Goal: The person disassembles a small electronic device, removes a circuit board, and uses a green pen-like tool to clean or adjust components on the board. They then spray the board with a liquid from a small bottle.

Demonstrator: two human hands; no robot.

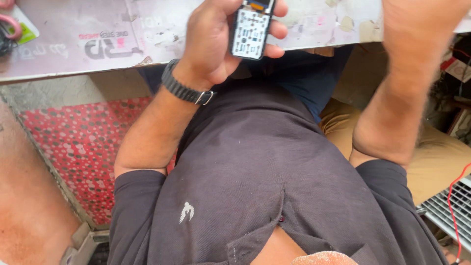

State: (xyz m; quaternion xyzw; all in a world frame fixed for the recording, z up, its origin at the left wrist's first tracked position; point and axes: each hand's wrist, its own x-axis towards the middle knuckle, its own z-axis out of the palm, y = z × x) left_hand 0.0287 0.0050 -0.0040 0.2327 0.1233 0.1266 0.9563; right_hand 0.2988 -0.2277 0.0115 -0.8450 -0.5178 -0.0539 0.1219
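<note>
My left hand (216,41) grips a small opened phone (251,28), its bare white keypad board facing up, with an orange strip at the top end. The hand wears a dark strap watch (184,89) on the wrist. It holds the phone just over the near edge of a worn pale worktop (88,44). My right forearm (400,93) rises at the right; the right hand itself is cut off by the top of the frame. My dark shirt fills the lower middle of the view.
A red dotted mat (83,147) lies on the floor at the left. A pink-handled tool (12,27) rests at the worktop's far left corner. A white grille with a red wire (454,206) sits at the lower right. A tan cushion (441,157) lies beside my right arm.
</note>
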